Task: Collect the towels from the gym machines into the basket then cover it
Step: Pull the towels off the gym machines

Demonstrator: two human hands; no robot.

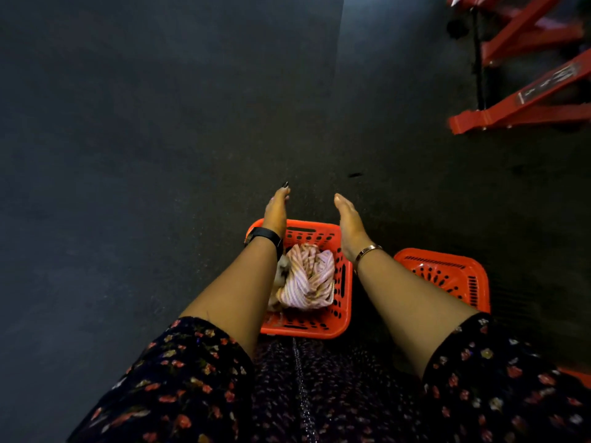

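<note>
Dark rubber floor (160, 139) fills the room, bare at left. Left hand (276, 211) reaches out flat, fingers together, holding nothing, above the basket's (303, 329) far left corner. Striped towels (308, 278) lie bunched inside the basket, just below and between both wrists. Right hand (348, 223) is likewise flat and empty over the far right rim. Lid (447, 276) lies on the floor touching the basket's right side, nearer the right hand, so covering likely falls to it. Red machine frame (527, 91) stands far right.

Both hands flat, empty above basket (339, 326); striped towels (308, 278) inside.
</note>
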